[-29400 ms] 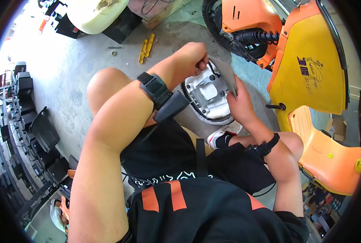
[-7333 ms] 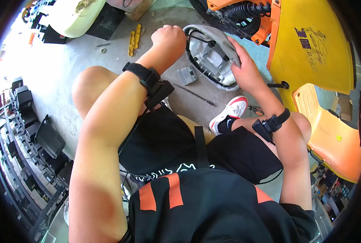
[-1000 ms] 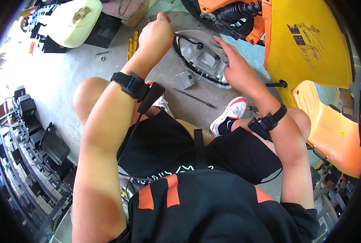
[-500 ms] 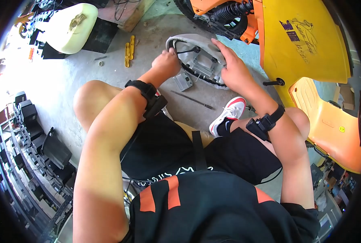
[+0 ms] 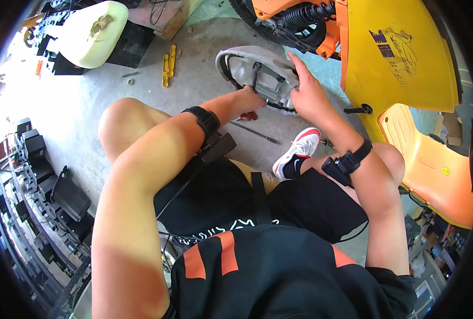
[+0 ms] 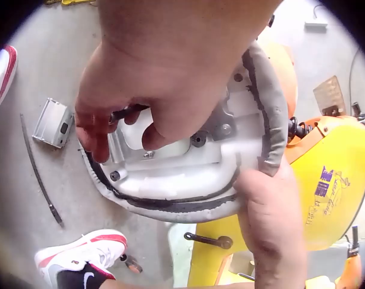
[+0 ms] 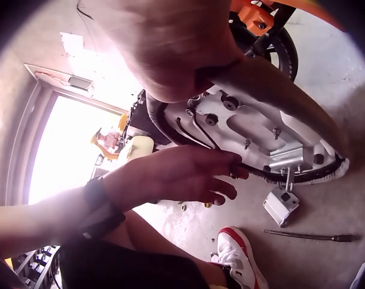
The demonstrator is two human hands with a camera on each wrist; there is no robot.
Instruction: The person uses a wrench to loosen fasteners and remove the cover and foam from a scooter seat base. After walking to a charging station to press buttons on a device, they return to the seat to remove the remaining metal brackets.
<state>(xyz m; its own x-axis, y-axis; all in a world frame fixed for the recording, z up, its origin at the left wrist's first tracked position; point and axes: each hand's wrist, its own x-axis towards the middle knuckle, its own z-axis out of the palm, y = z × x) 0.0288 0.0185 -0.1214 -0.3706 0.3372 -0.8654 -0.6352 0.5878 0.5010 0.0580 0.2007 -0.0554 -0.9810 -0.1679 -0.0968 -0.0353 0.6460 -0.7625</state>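
My right hand (image 5: 310,98) grips the right end of a scooter seat (image 5: 255,53), thumb on its rim and fingers along the outside. The seat is tipped so that its pale plastic underside, with bolts and a bracket, faces me; a grey cover wraps the edge. My left hand (image 5: 244,103) is at the near rim, fingers curled around a black cord (image 7: 203,129) that runs from the underside. In the left wrist view, a dark bit of it shows between the fingers (image 6: 98,147).
On the floor lie a small metal box (image 6: 53,123), a thin dark rod (image 5: 255,132) and two yellow bars (image 5: 169,66). My shoe (image 5: 300,149) is just below the seat. A yellow body panel (image 5: 401,58) and wheel (image 5: 295,34) stand at the right.
My left hand has come down from above the seat's left end, past its left rim, to the near edge. My right hand keeps its grip. Since much earlier, the metal box has appeared in view.
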